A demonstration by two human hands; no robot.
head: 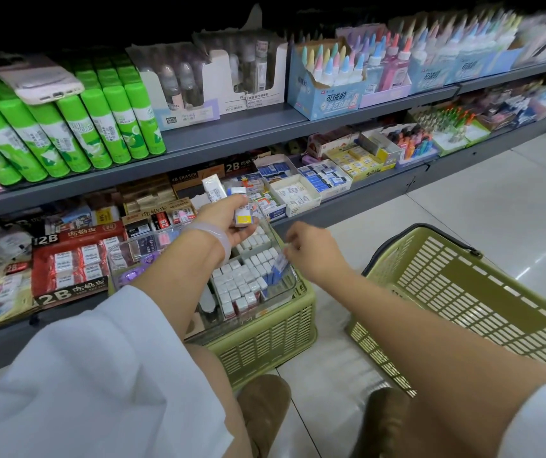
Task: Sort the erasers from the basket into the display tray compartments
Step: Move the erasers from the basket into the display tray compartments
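Landmark: clear display tray (293, 283), which sat on top of a green basket (275, 338). Left hand (228, 216) was raised above the tray's far end, fingers wrapped around several wrapped erasers (232, 201), one showing a yellow end. Right hand (308, 249) was at the tray's right rim, pinching a blue-and-white eraser (280, 263) just over the near-right compartment. Rows of white erasers (248, 279) filled the tray compartments. A second green basket (463, 299) lay tipped on the floor right of the tray.

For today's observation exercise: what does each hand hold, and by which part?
Left hand grips several erasers around their lower ends. Right hand pinches one blue-sleeved eraser by its top end, over the display tray.
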